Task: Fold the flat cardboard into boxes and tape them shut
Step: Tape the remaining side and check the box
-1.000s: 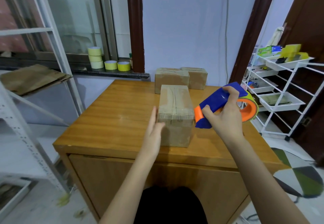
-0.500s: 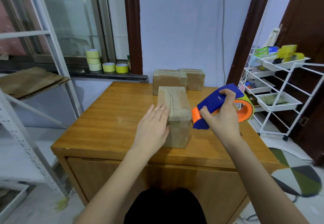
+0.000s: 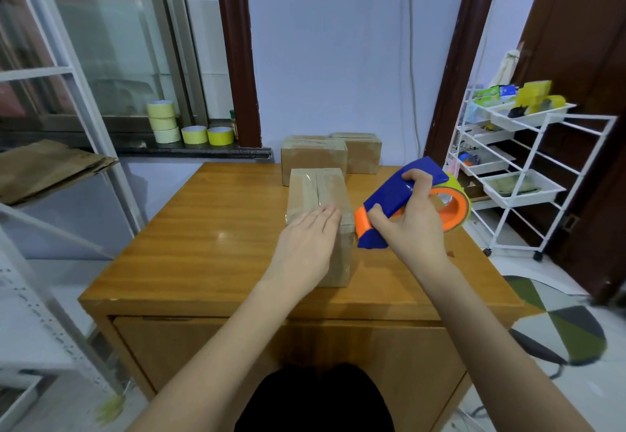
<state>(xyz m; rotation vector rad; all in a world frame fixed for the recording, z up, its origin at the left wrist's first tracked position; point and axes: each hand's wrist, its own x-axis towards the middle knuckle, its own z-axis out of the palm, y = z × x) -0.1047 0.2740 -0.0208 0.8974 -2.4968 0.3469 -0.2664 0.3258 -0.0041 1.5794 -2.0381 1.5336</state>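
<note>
A closed cardboard box [image 3: 318, 188] with clear tape along its top seam stands in the middle of the wooden table [image 3: 210, 235]. My left hand [image 3: 306, 248] lies flat on the near end of the box top, fingers straight. My right hand [image 3: 411, 225] grips a blue and orange tape dispenser [image 3: 399, 194] with a yellow-green roll, held just right of the box and above the table. Two more taped boxes [image 3: 313, 157] sit at the table's far edge.
Flat cardboard sheets [image 3: 44, 167] lie on a metal shelf at left. Spare tape rolls [image 3: 189, 127] stand on the window sill. A white wire cart [image 3: 515, 167] with trays stands to the right of the table, near a dark door.
My left hand moved from the box's left side up onto its top and now presses flat there. The dispenser in my right hand stayed beside the box.
</note>
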